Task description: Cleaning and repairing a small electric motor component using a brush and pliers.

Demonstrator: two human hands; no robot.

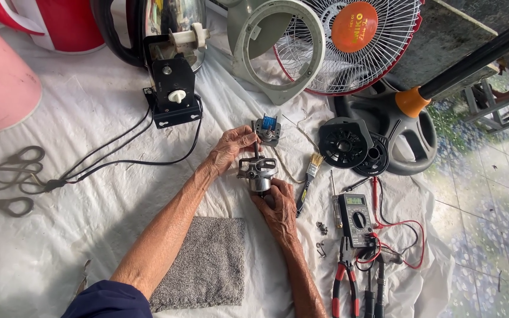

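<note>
A small metal fan motor (257,172) with a protruding shaft is held over the white sheet (89,118) near the middle of the view. My right hand (278,209) grips the motor's lower end from below. My left hand (229,147) pinches the shaft at its upper end with fingertips. Just beyond the shaft lies a small grey part with a blue piece (267,128), joined to thin wires.
A black switch box (172,94) with cables lies up left, scissors (7,176) at far left. A fan grille (354,41), grey ring frame (278,53), black housings (349,144), brush (308,179), multimeter (354,218) with red leads, pliers (344,277) and grey towel (207,262) surround the hands.
</note>
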